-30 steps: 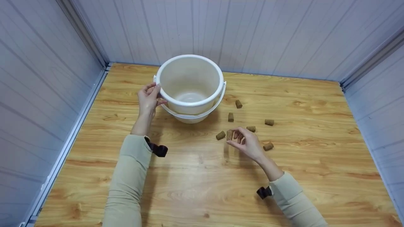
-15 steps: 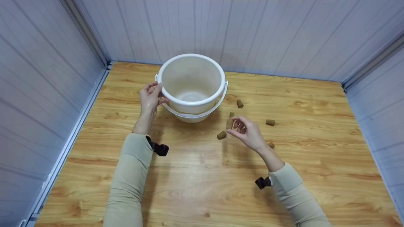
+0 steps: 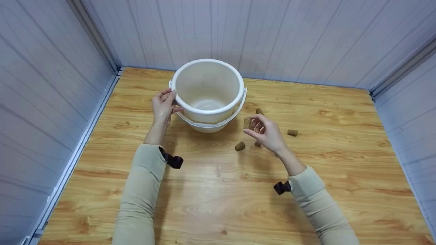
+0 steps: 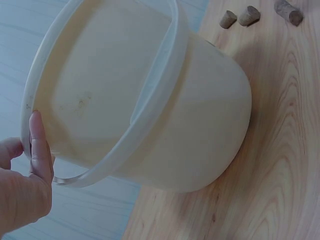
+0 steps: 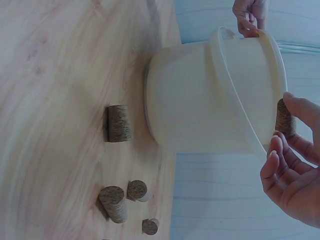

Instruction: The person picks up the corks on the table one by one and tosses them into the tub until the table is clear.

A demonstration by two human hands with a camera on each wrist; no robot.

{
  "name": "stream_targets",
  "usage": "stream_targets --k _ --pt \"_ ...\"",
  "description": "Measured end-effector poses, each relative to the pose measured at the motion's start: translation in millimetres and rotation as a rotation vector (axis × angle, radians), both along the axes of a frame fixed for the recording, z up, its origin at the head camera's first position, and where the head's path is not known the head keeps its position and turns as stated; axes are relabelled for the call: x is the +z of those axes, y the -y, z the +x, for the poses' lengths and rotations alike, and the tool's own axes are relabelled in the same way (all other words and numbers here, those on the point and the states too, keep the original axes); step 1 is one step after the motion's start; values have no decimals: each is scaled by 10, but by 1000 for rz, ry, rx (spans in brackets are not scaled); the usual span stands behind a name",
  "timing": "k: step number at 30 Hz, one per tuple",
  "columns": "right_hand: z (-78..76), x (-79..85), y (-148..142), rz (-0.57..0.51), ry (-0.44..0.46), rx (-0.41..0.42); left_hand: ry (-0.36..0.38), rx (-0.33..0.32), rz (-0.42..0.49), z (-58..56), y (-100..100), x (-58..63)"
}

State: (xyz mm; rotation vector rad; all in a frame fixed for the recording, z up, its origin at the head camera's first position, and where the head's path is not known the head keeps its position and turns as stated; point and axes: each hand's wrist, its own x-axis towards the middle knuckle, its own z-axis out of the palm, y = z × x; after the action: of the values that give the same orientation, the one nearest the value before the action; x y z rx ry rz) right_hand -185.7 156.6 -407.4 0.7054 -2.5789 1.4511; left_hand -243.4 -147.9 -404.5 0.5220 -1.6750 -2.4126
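Observation:
A white bucket (image 3: 208,117) stands upright near the back wall, its handle (image 3: 218,124) hanging down at the front. My left hand (image 3: 162,106) grips its rim at the left, thumb on the near side of the rim in the left wrist view. Between thumb and fingers my right hand (image 3: 267,133) pinches a cork (image 3: 247,123), raised off the floor to the right of the bucket. In the right wrist view the held cork (image 5: 285,118) overlaps the bucket's rim. The inside of the bucket shows a bare bottom in the head view.
Several loose corks lie on the wood-look surface right of the bucket, among them a front cork (image 3: 240,146), a right cork (image 3: 292,132) and a back cork (image 3: 259,111). Pale panel walls (image 3: 279,41) close the back and both sides.
My right hand has lifted the cork and carried it away from me, toward the bucket's right side. The left hand has kept its grip on the rim.

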Motion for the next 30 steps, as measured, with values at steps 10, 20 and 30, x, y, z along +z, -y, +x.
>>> stream_targets --k 10,20,30 --pt "-294 -42 83 -48 -22 5 -1 -1 8 -21 12 -11" --pt "-270 363 309 -52 -11 -1 -1 -4 12 -19 7 -10" --pt "-623 261 398 -52 2 -19 -3 -6 5 -3 -6 4"
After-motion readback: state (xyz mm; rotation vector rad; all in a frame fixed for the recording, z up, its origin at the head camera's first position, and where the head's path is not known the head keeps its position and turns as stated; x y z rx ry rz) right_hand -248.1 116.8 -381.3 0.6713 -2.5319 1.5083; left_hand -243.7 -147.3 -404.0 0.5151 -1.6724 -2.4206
